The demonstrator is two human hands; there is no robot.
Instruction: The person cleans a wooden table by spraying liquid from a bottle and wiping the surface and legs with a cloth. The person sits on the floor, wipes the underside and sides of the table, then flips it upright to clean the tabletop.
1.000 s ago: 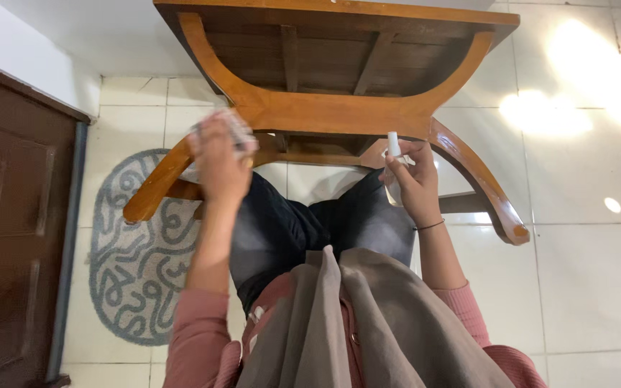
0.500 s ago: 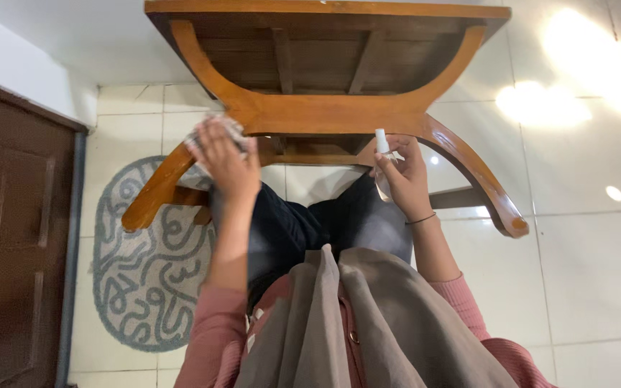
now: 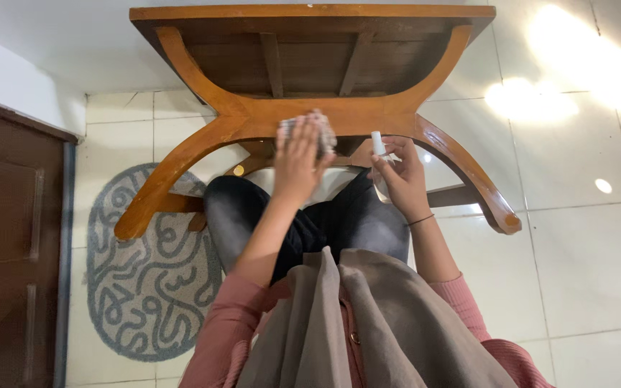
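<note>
**Cloth on the rail, bottle held back**

My left hand (image 3: 297, 162) is spread over a crumpled grey cloth (image 3: 309, 129), fingers curled down on it so the wad stays pinched flat against the wood rather than sliding off. The cloth sits on the curved front rail (image 3: 353, 118) of the wooden table (image 3: 310, 14), about at its middle, just under the edge of the tabletop, which is why my arm reaches up and forward from my lap.

My right hand (image 3: 400, 176) is closed around a small spray bottle (image 3: 379, 147), its white top poking up above my fingers. I hold it upright and just beside the rail, off to the right of the cloth, so it stays out of the cloth's way while staying near.

I kneel or crouch close under the table, knees between its splayed legs. On the tiled floor to my left lies a grey patterned rug (image 3: 145, 266), beside a dark wooden cabinet (image 3: 8, 251).
</note>
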